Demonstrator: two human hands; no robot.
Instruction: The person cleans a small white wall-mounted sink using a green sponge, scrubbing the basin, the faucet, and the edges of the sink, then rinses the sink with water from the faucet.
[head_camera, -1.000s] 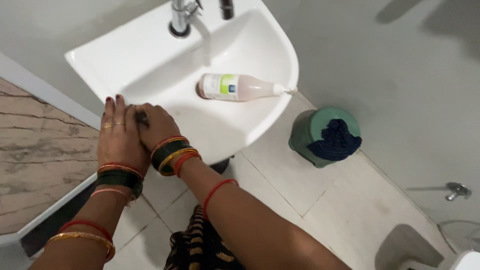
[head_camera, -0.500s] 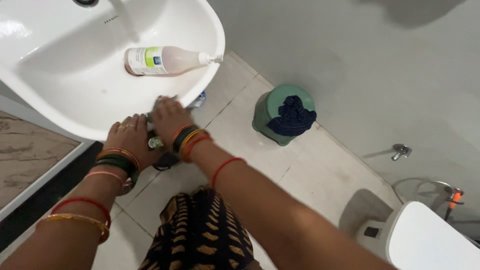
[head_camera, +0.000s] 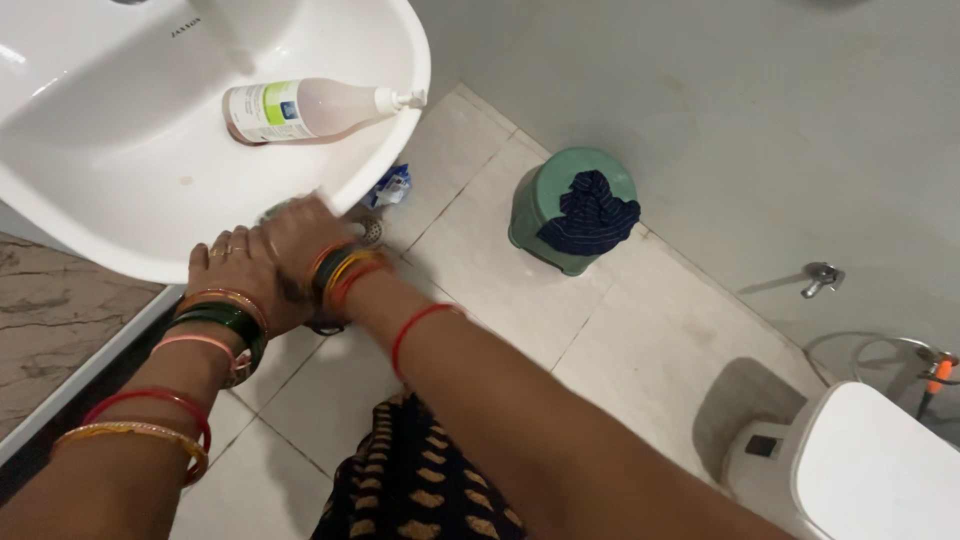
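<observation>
My left hand (head_camera: 232, 272) lies flat on the front rim of the white washbasin (head_camera: 120, 215), fingers stretched out, rings and several bangles on it. My right hand (head_camera: 300, 235) is just beside it, touching it, at the same rim and blurred by motion. A small greenish thing (head_camera: 274, 209) shows at its fingertips; I cannot tell whether the hand grips it. A pale pink pump bottle (head_camera: 310, 108) with a green and white label lies on its side in the basin, apart from both hands.
A green stool (head_camera: 552, 200) with a dark blue cloth (head_camera: 590, 215) on it stands on the tiled floor by the wall. A white toilet (head_camera: 850, 460) is at the lower right, a wall tap (head_camera: 822, 276) above it. A floor drain (head_camera: 372, 231) and a small blue packet (head_camera: 392, 186) lie under the basin.
My view has swung right and down, so the basin slid up and left and the toilet came in. Both hands moved from the basin's side to its front rim.
</observation>
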